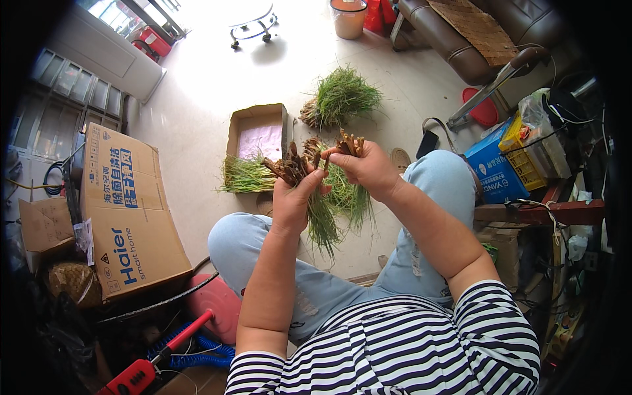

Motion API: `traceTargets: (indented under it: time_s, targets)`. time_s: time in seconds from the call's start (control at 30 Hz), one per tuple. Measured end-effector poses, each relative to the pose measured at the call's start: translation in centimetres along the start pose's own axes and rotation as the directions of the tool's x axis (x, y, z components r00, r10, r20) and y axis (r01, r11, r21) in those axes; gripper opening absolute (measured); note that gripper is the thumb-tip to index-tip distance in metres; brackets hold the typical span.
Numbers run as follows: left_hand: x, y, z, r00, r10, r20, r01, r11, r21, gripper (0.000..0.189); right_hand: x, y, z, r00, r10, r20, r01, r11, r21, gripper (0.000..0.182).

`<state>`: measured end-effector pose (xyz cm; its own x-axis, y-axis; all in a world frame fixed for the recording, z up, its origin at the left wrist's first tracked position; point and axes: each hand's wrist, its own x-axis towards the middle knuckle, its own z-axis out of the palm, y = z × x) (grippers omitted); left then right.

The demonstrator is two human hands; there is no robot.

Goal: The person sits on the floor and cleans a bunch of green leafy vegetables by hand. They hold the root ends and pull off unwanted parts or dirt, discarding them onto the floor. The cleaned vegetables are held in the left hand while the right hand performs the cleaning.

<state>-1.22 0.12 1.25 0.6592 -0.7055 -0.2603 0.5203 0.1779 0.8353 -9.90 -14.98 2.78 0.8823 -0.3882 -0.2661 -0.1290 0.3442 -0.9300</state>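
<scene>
My left hand (296, 197) grips a bunch of grass-like green plants (322, 222) by its brown, root-like ends, with the leaves hanging down. Close on the right, my right hand (363, 165) holds a smaller bunch (363, 205) of the same plants, its brown ends pointing up. The fingertips of both hands nearly meet. Beyond them a large heap of the plants (348, 96) lies on the floor. More green stalks (247, 174) rest in the near end of an open cardboard box (256, 112). Further plants lie beneath my hands, partly hidden.
A large cardboard carton (133, 212) stands at the left. Below it are a pink round seat (215, 303) and a red-handled tool (131, 377). At the right are a blue box (496, 163), a yellow crate (526, 153) and cables. A bucket (348, 19) and a brown sofa (454, 39) stand farther off.
</scene>
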Motion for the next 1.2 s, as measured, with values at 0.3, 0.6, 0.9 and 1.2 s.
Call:
traceTargets:
  time_s: [0.3,0.6,0.9,1.2]
  targets:
    - [0.32,-0.46,-0.54,0.998,0.058,-0.024,-0.059,0.998,-0.022,0.011,-0.27,0.05,0.33,0.998,-0.002,0.066,0.005,0.999,-0.045,0.013]
    - [0.29,-0.37,-0.54,0.998,0.057,-0.003,-0.057,0.997,-0.058,0.01,-0.14,0.48,0.11,0.997,-0.02,0.077,0.023,0.999,-0.027,0.011]
    - [0.27,-0.21,-0.39,0.996,0.079,-0.037,-0.08,0.996,-0.038,0.011,-0.24,0.45,0.13,0.998,0.008,0.062,-0.009,1.0,0.025,0.012]
    - [0.22,-0.05,-0.4,0.987,0.114,-0.109,-0.12,0.991,-0.055,0.013,0.29,0.81,-0.46,0.996,-0.033,0.084,0.018,0.985,0.173,0.007]
